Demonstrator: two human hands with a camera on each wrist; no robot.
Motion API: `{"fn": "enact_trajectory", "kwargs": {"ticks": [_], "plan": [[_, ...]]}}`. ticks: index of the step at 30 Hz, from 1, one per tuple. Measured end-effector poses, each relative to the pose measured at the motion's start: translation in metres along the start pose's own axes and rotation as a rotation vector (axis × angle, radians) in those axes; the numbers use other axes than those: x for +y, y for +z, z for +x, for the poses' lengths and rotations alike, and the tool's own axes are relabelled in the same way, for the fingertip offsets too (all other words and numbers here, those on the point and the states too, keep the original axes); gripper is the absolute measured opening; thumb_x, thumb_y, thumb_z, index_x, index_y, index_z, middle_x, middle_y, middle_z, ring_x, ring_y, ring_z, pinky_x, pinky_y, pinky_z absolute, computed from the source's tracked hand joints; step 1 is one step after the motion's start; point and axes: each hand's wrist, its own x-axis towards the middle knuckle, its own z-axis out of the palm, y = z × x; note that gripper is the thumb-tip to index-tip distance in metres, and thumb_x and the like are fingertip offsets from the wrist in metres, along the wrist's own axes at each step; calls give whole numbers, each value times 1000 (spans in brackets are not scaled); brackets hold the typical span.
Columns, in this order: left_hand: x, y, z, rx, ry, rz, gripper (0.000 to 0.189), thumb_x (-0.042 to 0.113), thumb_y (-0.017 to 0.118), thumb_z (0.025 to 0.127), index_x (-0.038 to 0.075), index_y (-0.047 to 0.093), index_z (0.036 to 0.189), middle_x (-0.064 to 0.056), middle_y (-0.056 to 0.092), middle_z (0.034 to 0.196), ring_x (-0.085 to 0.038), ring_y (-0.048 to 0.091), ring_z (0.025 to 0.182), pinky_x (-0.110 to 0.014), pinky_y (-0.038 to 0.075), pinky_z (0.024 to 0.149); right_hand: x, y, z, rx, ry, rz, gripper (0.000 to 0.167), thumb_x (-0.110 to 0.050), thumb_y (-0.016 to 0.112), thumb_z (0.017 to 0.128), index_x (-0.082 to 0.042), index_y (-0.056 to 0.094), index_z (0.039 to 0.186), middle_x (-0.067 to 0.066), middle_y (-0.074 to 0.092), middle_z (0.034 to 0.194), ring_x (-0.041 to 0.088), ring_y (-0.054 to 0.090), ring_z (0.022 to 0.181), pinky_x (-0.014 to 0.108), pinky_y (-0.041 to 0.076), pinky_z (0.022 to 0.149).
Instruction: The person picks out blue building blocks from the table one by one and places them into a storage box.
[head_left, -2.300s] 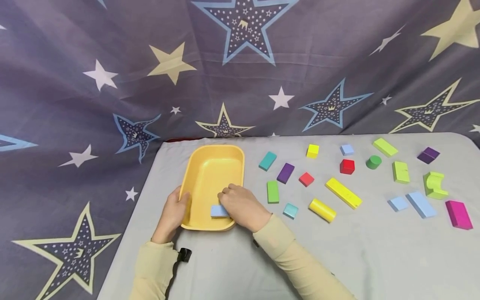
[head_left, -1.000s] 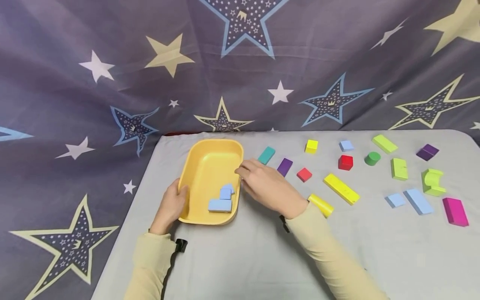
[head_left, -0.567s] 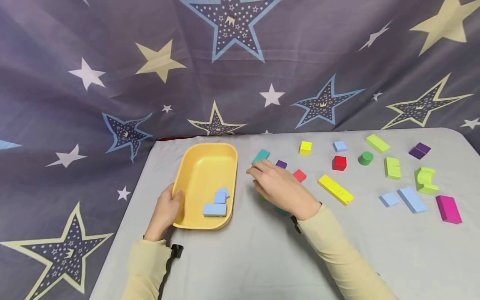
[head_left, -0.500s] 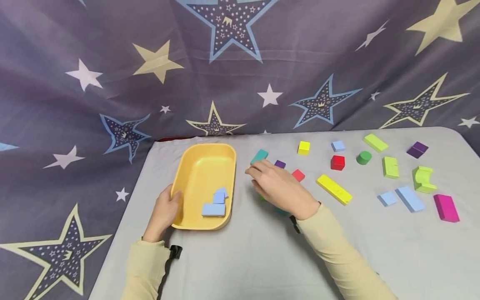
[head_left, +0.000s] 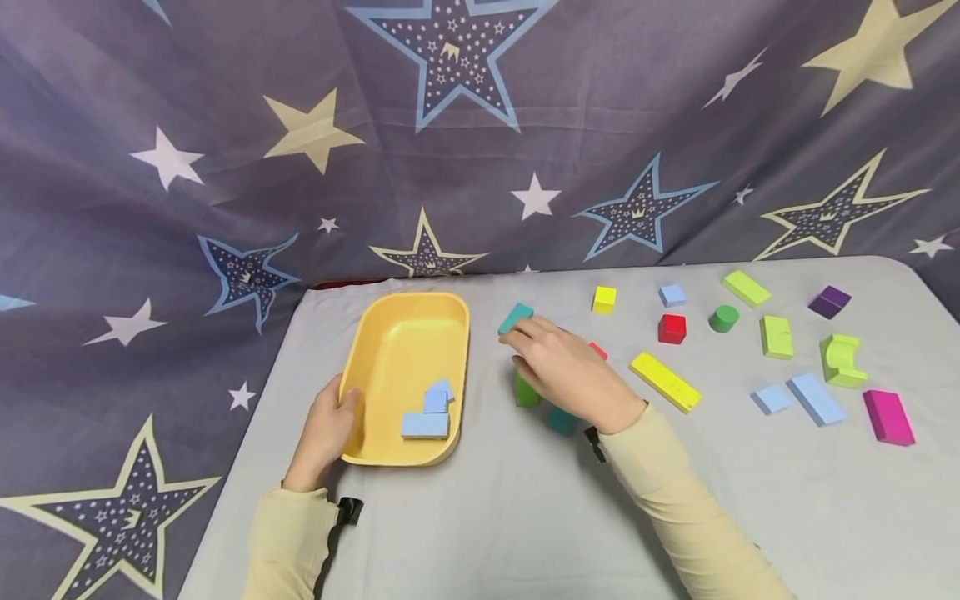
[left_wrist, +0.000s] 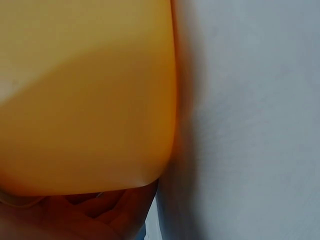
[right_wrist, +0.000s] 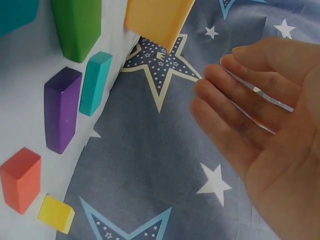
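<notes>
My left hand (head_left: 324, 429) grips the left rim of a yellow plastic tray (head_left: 405, 354), thumb over its inner wall; in the left wrist view, fingers curl at the tray's underside. Inside the tray's near right corner lie a long light-blue block (head_left: 425, 426), a smaller light-blue block (head_left: 435, 402) and a third blue piece behind it. My right hand (head_left: 566, 367), fingers relaxed and holding nothing, hovers over blocks right of the tray. Its fingertips are near a teal block (head_left: 516, 318). A green block (head_left: 527, 392), a second teal block (head_left: 561, 421) and a purple block (right_wrist: 62, 110) lie beneath it.
Farther right on the grey cloth lie a long yellow block (head_left: 665, 382), a red cube (head_left: 672, 328), a green cylinder (head_left: 724, 318), a lime arch block (head_left: 842, 362), a magenta block (head_left: 889, 417) and several others. A star-patterned curtain (head_left: 480, 175) hangs behind the table.
My right hand has left the tray, where it was setting down a blue block, and moved right over the loose blocks. The left hand keeps its grip on the tray. The view has shifted slightly.
</notes>
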Motion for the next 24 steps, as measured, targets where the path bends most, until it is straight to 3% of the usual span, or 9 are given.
{"fn": "enact_trajectory", "kwargs": {"ticks": [5,15,24], "plan": [[-1,0,1,2,4,3,39,17,36,107,-3,46,139,-25,59,114,-32,58,96,-33,46,76,9,-3,-1,-18,54,38,30,-6,71,90,-3,68,120,10,66,117,24,61,108,35,54,91],[-1,0,-1,-2,8,27,42,17,35,107,-4,43,143,-27,59,120,-33,58,101,-39,46,83,31,-10,-6,34,106,70,31,-4,73,87,0,67,118,13,66,113,27,60,108,40,54,91],[0,0,-1,5,25,57,38,15,37,107,-5,47,138,-25,60,111,-31,59,95,-37,46,79,44,-13,-9,23,130,62,36,-6,76,84,1,68,118,15,65,116,30,60,109,43,52,93]]}}
